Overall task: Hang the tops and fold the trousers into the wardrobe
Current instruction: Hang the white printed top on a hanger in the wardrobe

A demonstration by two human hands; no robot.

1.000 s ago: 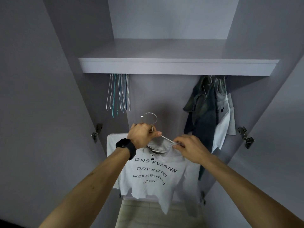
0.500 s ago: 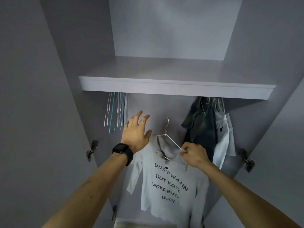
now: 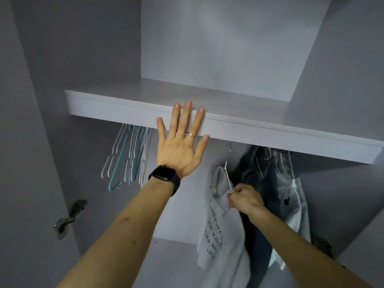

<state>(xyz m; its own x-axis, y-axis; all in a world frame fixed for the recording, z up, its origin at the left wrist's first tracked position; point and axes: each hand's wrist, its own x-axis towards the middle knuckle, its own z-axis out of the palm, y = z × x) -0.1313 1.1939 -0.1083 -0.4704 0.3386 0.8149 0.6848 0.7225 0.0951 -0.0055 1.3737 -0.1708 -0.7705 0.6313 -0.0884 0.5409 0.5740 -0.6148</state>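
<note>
The left hand (image 3: 180,146) has risen to the front edge of the pale grey wardrobe shelf (image 3: 270,134), fingers spread flat against it. The right hand (image 3: 246,201) pinches the thin silver wire hanger (image 3: 227,163) carrying the white printed sweatshirt (image 3: 220,235). Its hook is now just under the shelf, beside the dark hung clothes (image 3: 268,183), so hooking looks nearly done.

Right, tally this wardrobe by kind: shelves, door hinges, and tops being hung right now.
White wardrobe shelf: 1
Grey metal door hinges: 2
White printed top, pinched at its wire hanger by the right hand: 1
Total: 4
</note>
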